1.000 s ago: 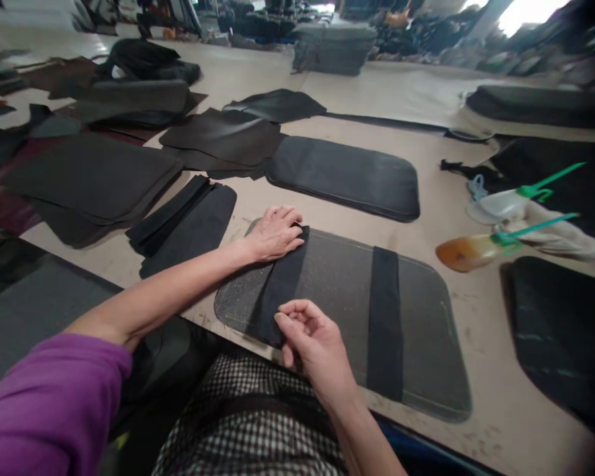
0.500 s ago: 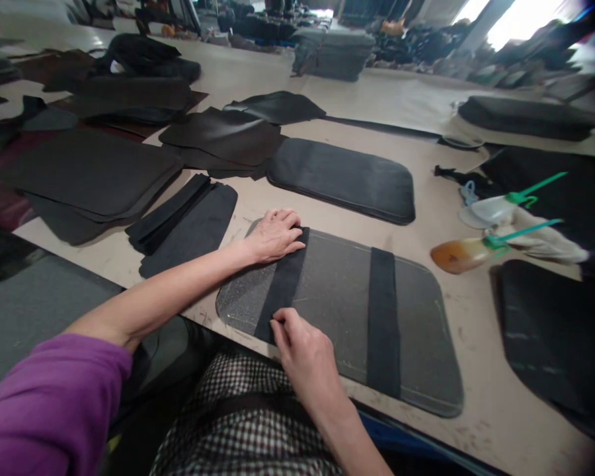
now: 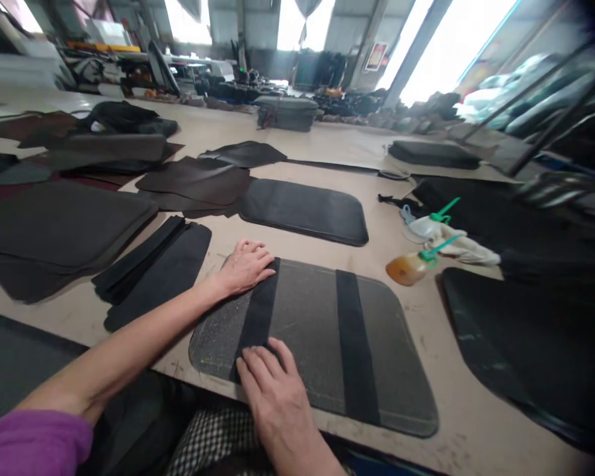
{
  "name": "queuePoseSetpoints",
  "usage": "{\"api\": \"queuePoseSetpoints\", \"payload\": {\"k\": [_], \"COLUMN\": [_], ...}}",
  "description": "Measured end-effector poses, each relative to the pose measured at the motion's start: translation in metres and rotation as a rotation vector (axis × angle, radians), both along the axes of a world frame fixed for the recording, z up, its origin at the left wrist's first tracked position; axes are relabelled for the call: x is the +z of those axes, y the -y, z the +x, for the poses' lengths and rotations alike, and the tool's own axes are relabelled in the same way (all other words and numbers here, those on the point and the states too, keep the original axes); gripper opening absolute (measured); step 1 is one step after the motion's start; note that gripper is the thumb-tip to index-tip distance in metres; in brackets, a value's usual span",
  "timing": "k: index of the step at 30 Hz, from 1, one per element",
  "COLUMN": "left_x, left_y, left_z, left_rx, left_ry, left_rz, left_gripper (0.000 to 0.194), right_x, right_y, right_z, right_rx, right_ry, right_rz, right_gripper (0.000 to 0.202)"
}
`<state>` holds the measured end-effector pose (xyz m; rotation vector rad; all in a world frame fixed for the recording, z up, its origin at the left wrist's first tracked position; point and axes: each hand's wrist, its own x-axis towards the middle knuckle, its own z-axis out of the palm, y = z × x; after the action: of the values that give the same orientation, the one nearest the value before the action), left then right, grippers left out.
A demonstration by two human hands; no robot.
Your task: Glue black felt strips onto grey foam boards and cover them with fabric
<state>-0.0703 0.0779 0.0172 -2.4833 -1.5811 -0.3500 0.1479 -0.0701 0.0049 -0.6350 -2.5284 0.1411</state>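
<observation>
A grey rounded panel (image 3: 307, 317) lies flat at the table's front edge. Two black strips cross it, a left strip (image 3: 259, 307) and a right strip (image 3: 356, 344). On the far end of the left strip and the panel beside it rests my left hand (image 3: 248, 266), palm down with its fingers a little apart. My right hand (image 3: 272, 377) lies over the near end of the same strip, fingers bent and spread against it. Neither hand touches the right strip. Nothing shows gripped in either hand.
Black strips (image 3: 139, 258) and dark stacked pieces (image 3: 64, 225) lie left. Behind the panel is a black padded piece (image 3: 302, 210). To the right are an amber bottle (image 3: 405, 269), a white bottle (image 3: 423, 228), a pale cloth (image 3: 469, 246) and a large black piece (image 3: 520, 344).
My right hand has opened from a pinch at the strip's near end and now lies spread on it. My left hand stays at the far end. The camera view has tilted up.
</observation>
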Motion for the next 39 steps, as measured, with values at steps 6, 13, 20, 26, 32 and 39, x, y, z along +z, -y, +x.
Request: {"api": "queuePoseSetpoints", "payload": {"k": [6,13,20,26,32,39], "left_x": [0.013,0.005,-0.008,-0.018,-0.01,-0.017], "left_y": [0.009,0.053,0.055,0.055,0.053,0.054], "left_z": [0.005,0.035,0.037,0.042,0.037,0.032], "left_rx": [0.197,-0.097,0.064,0.203,0.171,0.17], "left_ry": [0.045,0.013,-0.035,-0.109,-0.132,-0.11], "left_rz": [0.058,-0.154,-0.148,-0.126,-0.127,-0.106], "left_gripper": [0.03,0.072,0.083,0.09,0.081,0.079], "right_x": [-0.006,-0.009,-0.014,-0.013,-0.012,0.004], "right_y": [0.003,0.002,0.003,0.002,0.003,0.004], "right_z": [0.006,0.007,0.01,0.014,0.015,0.021], "right_rx": [0.013,0.003,-0.006,0.004,-0.002,0.004], "right_ry": [-0.007,-0.02,-0.026,-0.012,-0.018,-0.056], "right_rz": [0.026,0.029,0.015,-0.014,-0.081,-0.191], "right_gripper": [0.035,0.034,0.034,0.032,0.029,0.032]}}
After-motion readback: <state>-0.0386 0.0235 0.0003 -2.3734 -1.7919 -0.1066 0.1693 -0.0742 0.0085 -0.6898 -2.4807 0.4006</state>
